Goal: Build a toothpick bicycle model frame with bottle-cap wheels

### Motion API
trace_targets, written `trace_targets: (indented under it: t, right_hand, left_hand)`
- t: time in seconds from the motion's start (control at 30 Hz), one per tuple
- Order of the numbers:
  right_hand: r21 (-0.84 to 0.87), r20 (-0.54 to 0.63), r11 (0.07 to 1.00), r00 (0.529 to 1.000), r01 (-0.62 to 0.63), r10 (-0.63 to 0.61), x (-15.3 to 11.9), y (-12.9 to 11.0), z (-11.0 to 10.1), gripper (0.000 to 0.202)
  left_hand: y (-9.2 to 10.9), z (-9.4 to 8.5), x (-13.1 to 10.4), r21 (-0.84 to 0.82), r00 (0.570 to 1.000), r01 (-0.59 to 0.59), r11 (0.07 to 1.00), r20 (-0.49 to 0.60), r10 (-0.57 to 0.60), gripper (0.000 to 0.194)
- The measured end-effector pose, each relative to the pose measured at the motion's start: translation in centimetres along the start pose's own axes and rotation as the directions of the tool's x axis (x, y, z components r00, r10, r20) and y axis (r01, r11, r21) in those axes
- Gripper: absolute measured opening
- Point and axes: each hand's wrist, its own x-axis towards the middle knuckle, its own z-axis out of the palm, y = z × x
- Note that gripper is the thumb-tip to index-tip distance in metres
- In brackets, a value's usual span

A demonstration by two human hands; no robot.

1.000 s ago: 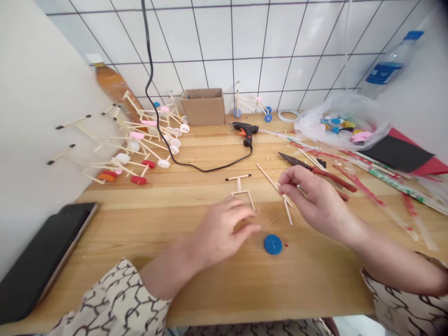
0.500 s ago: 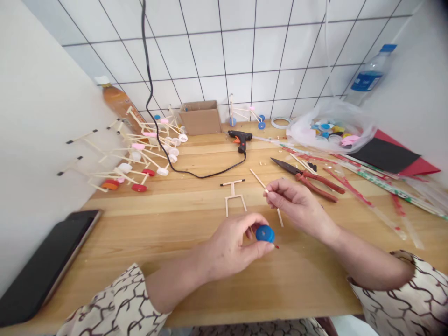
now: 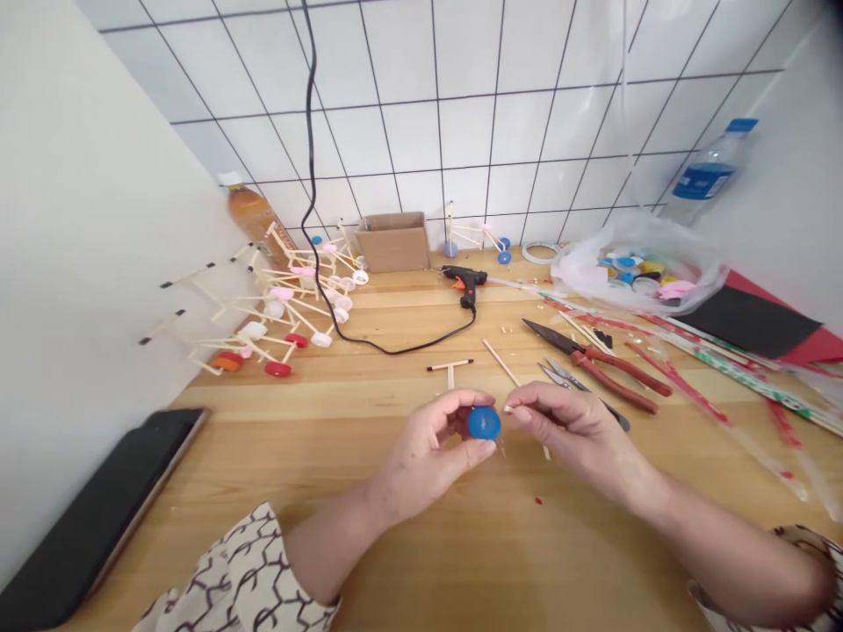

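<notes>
My left hand [image 3: 428, 452] pinches a blue bottle cap [image 3: 485, 423] between thumb and fingers, its round face turned toward me with a small mark at the centre. Close to the cap's right side is my right hand [image 3: 572, 430], its thumb and forefinger pressed together. A tiny pale bit shows at those fingertips, too small to name. A thin wooden stick [image 3: 501, 362] runs behind the right hand, partly covered by it. Beyond the left hand, a stick frame with a black-tipped crossbar [image 3: 450, 365] lies on the table, its lower part hidden.
Pliers [image 3: 599, 360] and scissors [image 3: 559, 373] lie to the right. A glue gun [image 3: 464, 283] with a black cord sits toward the back. Stick models with cap wheels [image 3: 277, 369] crowd the left, above a phone [image 3: 111, 509]. A plastic bag of caps [image 3: 698, 272] stands back right.
My right hand has come down toward the blue cap, and the cap has tilted to face me more. The view has shifted, and the scissors now show beside the right hand.
</notes>
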Motion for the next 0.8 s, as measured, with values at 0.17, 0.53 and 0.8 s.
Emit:
trace_targets:
  t: [0.17,0.53,0.8]
  right_hand:
    - [-0.15,0.048,0.986,0.997,0.073,-0.066,-0.2,-0.1,0.4,0.015]
    - [-0.388,0.096,0.893,0.974,0.228,-0.207,-0.8,-0.3,0.9,0.012]
    - [-0.497,0.128,0.807,0.947,0.319,-0.295,-1.1,0.2,0.7,0.015]
  left_hand:
    - [0.2,-0.3,0.0,0.049,1.0,0.008,0.999,-0.03,-0.007,0.034]
    - [0.6,-0.1,-0.3,0.051,1.0,0.029,0.998,0.009,-0.029,0.029]
    - [0.3,0.1,-0.3,0.106,0.997,-0.045,0.993,-0.051,0.051,0.033]
